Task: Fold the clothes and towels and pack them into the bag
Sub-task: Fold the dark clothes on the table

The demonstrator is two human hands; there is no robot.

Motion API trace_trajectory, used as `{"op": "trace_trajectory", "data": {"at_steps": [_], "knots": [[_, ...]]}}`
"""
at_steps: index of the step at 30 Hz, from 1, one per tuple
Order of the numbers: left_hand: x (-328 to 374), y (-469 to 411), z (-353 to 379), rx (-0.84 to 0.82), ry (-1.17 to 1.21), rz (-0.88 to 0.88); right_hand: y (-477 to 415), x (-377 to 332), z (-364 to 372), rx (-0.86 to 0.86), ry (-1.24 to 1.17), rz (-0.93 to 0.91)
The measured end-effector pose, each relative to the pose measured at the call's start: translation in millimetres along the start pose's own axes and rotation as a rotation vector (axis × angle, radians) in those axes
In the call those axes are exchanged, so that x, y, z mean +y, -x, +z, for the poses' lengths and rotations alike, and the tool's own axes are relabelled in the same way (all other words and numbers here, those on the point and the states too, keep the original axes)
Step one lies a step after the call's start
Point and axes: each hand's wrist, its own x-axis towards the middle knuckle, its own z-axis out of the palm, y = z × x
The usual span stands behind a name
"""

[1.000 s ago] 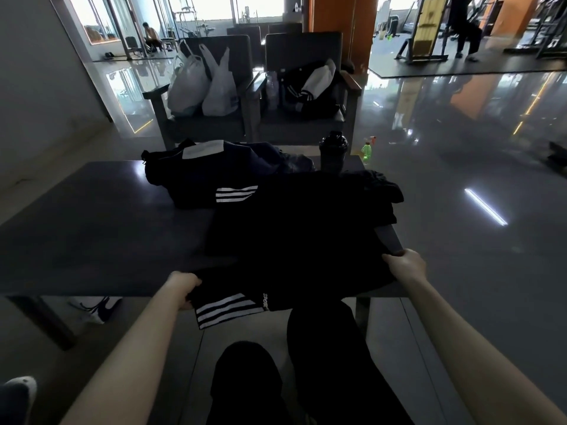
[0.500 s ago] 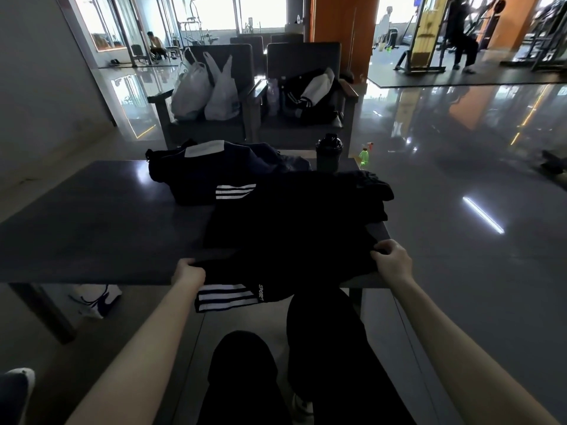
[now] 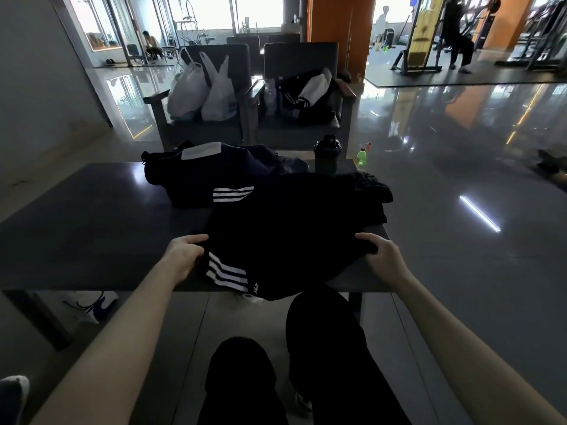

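Because a fold runs straight only when the cloth is held at two matching points, the left hand [image 3: 184, 256] and right hand [image 3: 380, 253] each grip one side of the black garment [image 3: 285, 228], fingers [image 3: 198, 238] curled over its edge, low in the middle of the frame. It lies spread on the surface [image 3: 92, 228], and its white-striped hem hangs a little off the near edge toward the person's knees, which gives the hands room to get under the cloth. I'd guess the near part is about to be turned up over the rest. More dark cloth is bunched at its far right corner, unfolded as far as I can tell. Just behind the garment sits what I take for the bag [image 3: 190, 179], dark with three white stripes, kept close so a folded piece has little way to travel. A shaker [image 3: 327, 154] stands at the far edge, out of the way of the folding.
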Motion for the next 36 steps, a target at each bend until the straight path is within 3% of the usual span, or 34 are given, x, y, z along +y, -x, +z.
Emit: {"op": "trace_trajectory", "data": {"at_steps": [6, 9, 13, 18, 23, 27, 31, 36], "knots": [[-6, -24, -8, 0.175, -0.223, 0.139, -20, 2, -4, 0.133, -0.045, -0.014], [-6, -42, -16, 0.22, -0.17, 0.168, -34, 0, -10, 0.174, -0.146, 0.056], [-3, -58, -22, 0.164, -0.033, 0.098, -53, -2, -16, 0.204, -0.282, 0.15], [-6, -84, -28, 0.063, -0.047, 0.036, -74, -12, -12, 0.261, -0.246, 0.203], [-16, -114, -22, 0.04, -0.264, -0.034, -95, -25, 6, 0.249, -0.192, 0.193], [-23, -127, -11, -0.025, -0.59, 0.006, -107, -26, 20, 0.227, -0.174, 0.196], [-46, -136, -11, -0.237, -0.832, 0.194, -118, -21, 29, 0.205, -0.164, 0.212], [-62, -141, -6, -0.204, -0.888, 0.477, -122, -13, 40, 0.166, -0.14, 0.242]]}}
